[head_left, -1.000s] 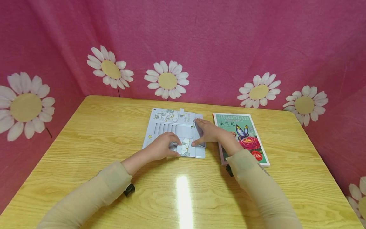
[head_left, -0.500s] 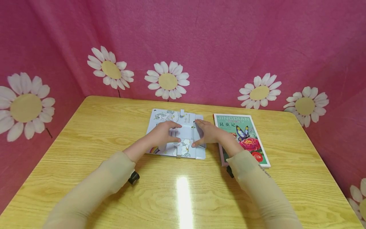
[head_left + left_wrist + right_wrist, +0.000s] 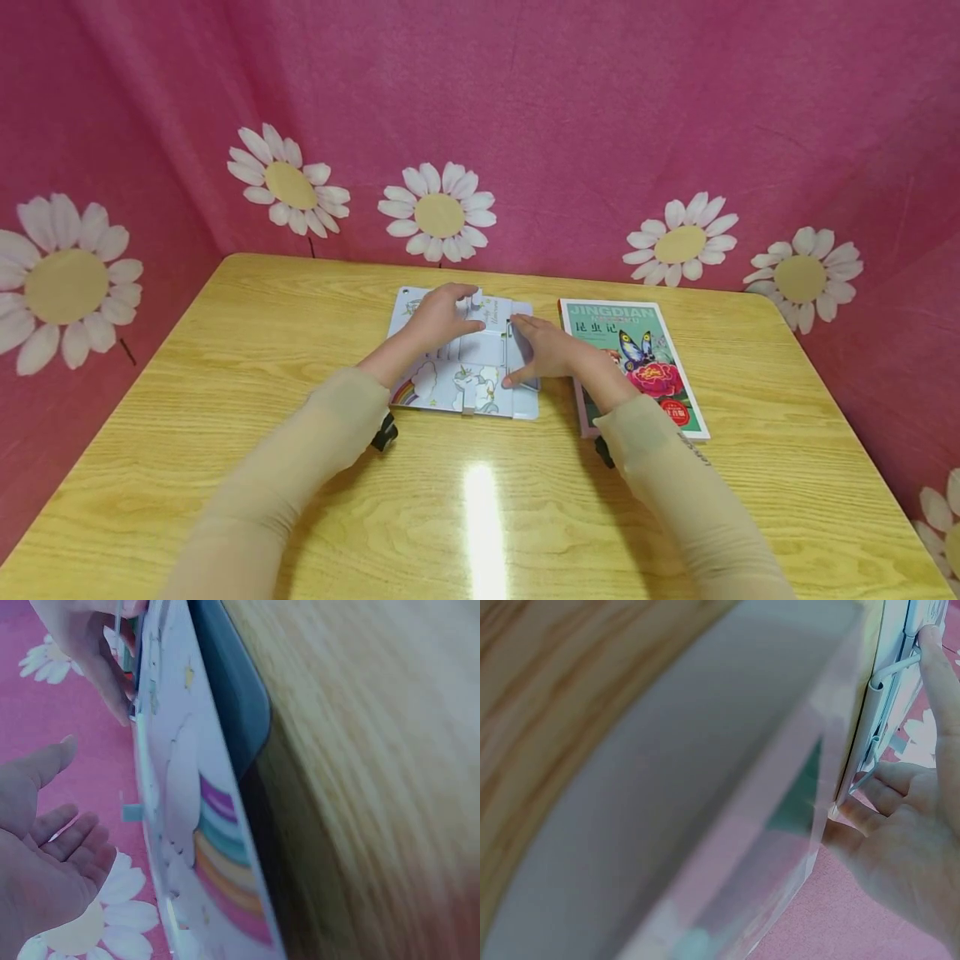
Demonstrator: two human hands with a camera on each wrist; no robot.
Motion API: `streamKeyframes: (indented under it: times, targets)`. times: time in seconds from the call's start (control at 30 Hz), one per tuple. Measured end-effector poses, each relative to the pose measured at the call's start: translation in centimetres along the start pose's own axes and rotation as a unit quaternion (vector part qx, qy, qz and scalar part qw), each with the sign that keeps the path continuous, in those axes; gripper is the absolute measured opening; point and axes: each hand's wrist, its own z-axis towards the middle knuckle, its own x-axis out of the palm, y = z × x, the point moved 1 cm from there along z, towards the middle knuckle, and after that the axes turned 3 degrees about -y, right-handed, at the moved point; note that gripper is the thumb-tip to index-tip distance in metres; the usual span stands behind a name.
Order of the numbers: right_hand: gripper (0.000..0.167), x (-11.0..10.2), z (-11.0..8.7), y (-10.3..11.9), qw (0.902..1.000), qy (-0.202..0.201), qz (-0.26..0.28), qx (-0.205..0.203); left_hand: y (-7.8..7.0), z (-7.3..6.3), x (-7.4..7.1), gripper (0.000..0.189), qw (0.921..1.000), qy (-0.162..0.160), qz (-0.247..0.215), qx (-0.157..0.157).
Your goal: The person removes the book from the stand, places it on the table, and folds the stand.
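A pale lilac book stand [image 3: 480, 354] with unicorn and rainbow prints lies flat on the wooden table in the head view. My left hand [image 3: 438, 317] is over its far part, thumb and fingers spread near the upper clip [image 3: 477, 297]. In the left wrist view, that hand [image 3: 56, 855] appears apart from the panel, its fingers loosely bent. At the stand's right end, my right hand [image 3: 546, 348] spans the ledge with thumb and fingers. From the right wrist, its thumb [image 3: 930, 637] touches the wire holder [image 3: 896, 669], with the fingers at the ledge's other side. A lower clip [image 3: 469, 400] sits at the near edge.
A children's book [image 3: 652, 358] with a butterfly and red flower on its cover lies right of the stand, partly under my right forearm. The wooden table [image 3: 247, 358] ends at a pink curtain [image 3: 540, 108] with daisies.
My left hand has left the lower clip and moved away from me across the stand to the upper clip. My right hand has stayed at the right end.
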Motion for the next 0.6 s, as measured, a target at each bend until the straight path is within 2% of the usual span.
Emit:
streamKeyframes:
  times: [0.23, 0.43, 0.6]
  targets:
    - [0.12, 0.2, 0.1, -0.2, 1.0, 0.001, 0.0, -0.004, 0.7, 1.9, 0.7, 0.064, 0.9996, -0.022, 0.015, -0.009]
    - [0.119, 0.2, 0.1, -0.4, 1.0, 0.0, 0.0, -0.006, 1.5, 2.9, 1.0, 0.066, 0.9997, -0.006, 0.007, -0.022]
    - [0.118, 0.2, 0.1, -0.4, 1.0, 0.0, -0.001, -0.007, 1.8, 3.6, 1.3, 0.058, 0.9993, 0.003, 0.011, -0.036]
